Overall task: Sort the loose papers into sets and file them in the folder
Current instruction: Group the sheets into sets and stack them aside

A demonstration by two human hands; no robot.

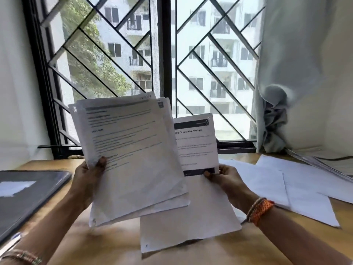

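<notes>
Papers are being held up in front of the barred window [145,54], above the wooden tabletop [107,243]. At ten o'clock of centre, the left hand [87,175] is gripping a fanned stack of white printed sheets [131,153] by its left edge, thumb curled over the front. At four o'clock, the right hand [227,178] is pinching a single printed sheet with dark header and footer bands [196,144] at its bottom edge. A blank white sheet [189,217] is lying below it. Loose white papers [298,188] are spreading toward three o'clock; a dark grey folder [28,196] is lying at nine o'clock.
</notes>
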